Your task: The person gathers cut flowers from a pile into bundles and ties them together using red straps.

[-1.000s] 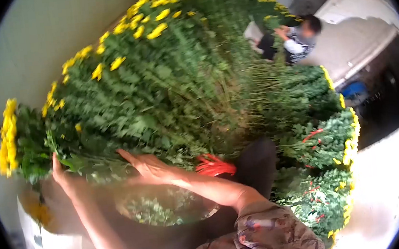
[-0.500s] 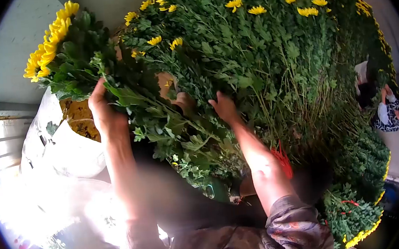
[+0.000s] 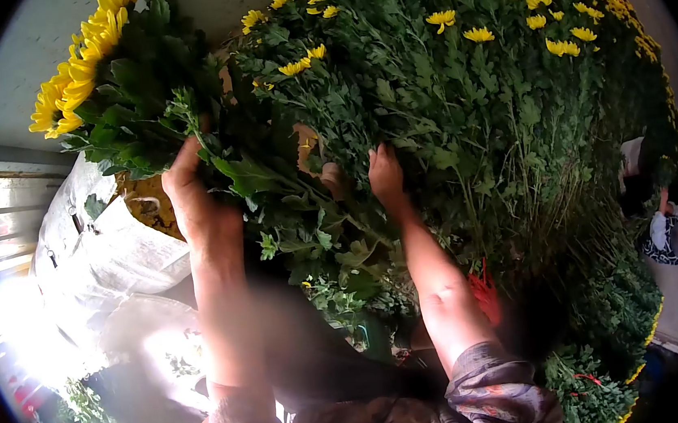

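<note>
My left hand (image 3: 197,191) is wrapped round a bunch of yellow chrysanthemums (image 3: 128,93), held tilted with the blooms at the upper left and the leafy stems running down to the right. My right hand (image 3: 386,176) is at the near edge of a large heap of chrysanthemums (image 3: 477,117), its fingers closed on a leafy stem. Leaves partly hide the fingertips there. Yellow blooms line the heap's far edge, and bare stems point toward me.
Red ties (image 3: 486,299) hang by my right forearm. At the left bulges a white sack (image 3: 113,241) with a brown opening. Another person (image 3: 669,233) is at the far right beside the heap. More bunches (image 3: 593,387) lie at the lower right.
My right hand's fingers have gone from apart to closed on a stem in the heap. The left hand still holds its bunch. The view has shifted slightly.
</note>
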Demonstrator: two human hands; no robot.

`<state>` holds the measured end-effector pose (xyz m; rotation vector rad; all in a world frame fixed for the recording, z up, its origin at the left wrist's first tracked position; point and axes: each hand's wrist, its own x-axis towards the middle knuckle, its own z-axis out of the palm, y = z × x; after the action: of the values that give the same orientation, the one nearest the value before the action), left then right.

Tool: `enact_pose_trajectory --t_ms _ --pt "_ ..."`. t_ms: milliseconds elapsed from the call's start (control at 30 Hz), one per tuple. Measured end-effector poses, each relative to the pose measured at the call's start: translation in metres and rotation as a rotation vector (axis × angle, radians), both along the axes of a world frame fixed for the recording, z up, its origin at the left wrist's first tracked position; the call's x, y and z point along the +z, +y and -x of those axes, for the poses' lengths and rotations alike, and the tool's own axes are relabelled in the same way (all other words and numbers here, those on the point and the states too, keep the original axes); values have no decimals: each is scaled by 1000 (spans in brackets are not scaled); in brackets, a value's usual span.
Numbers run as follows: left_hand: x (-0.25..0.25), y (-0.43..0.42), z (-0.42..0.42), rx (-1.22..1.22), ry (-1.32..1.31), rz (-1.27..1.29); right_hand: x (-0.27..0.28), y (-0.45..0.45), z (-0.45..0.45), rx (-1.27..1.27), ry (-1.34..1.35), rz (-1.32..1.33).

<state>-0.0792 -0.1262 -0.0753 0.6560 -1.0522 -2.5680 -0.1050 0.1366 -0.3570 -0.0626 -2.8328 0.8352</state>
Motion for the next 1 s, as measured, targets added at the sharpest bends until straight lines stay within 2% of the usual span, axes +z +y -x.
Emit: enact_pose_trajectory --t_ms 67,133,167,233,267,333,400,467,533,667,733,833,933,1000 --pt "3 4 0 27 -19 -14 -3 -5 -12 -24 -31 -69" --pt "-2 2 0 0 -13 -5 30 -18 -20 17 58 -283" --pt "-5 2 0 -30 -7 5 33 -23 -23 19 60 -283" --pt "-8 4 2 -12 -15 1 38 -31 -27 50 -103 -406" --pt "-9 4 4 5 -18 -1 30 -29 -25 50 -91 -404" --pt "-7 7 4 11 3 38 12 -22 -16 57 -354 -301" --pt "-13 8 6 20 21 49 18 -13 -16 83 -320 -238" --pt "-12 12 8 15 -9 54 54 -1 -14 120 -204 11" --pt "-12 19 10 -2 -9 60 83 18 -6 124 -207 -21" --pt "-13 37 14 -16 -69 22 168 53 -2 151 -158 267" --pt "-31 45 21 2 -45 58 218 59 -6 134 42 215" --pt "-36 64 26 7 13 68 302 61 -24 260 383 147" --pt "-13 83 18 27 58 17 340 45 -45 347 418 76" --pt "-3 90 15 -110 11 -51 316 25 -62 321 198 -84"
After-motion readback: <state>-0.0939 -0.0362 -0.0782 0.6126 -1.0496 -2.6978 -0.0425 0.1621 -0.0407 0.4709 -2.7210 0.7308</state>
